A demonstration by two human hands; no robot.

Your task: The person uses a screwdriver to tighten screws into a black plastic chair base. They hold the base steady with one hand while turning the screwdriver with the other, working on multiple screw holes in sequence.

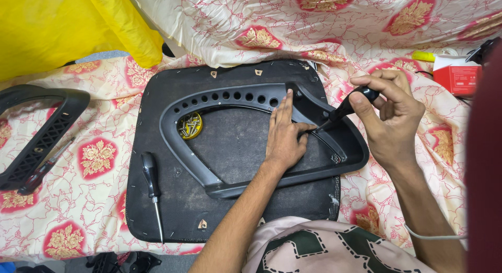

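One screwdriver (342, 112) is gripped in the right hand (389, 118), fingers wrapped tight round its black handle; its long axis slants from upper right down to lower left, the tip pointing at the inner edge of the armrest (235, 98) just beside the left thumb. The left hand (285, 137) lies flat on that armrest, fingers pressed together and pointing up the frame, the thumb spread toward the tip. The armrest is one grey loop with a row of round holes along its upper bar, lying on a black seat pan (172, 210) whose four edges show. Inside the loop, left of the hand, sits one yellow dish of screws (189, 125), with bare pan between it and the hand. A second screwdriver (152, 189) lies on the pan's left margin, handle up, tip toward the near edge, well apart from both hands. The pan rests on a flowered sheet (94, 163). At far left lies a second armrest (42, 132) with a third screwdriver (44, 166) slanting beside it. A yellow cloth (68, 22) fills the upper left; one red box (457, 77) sits at far right.
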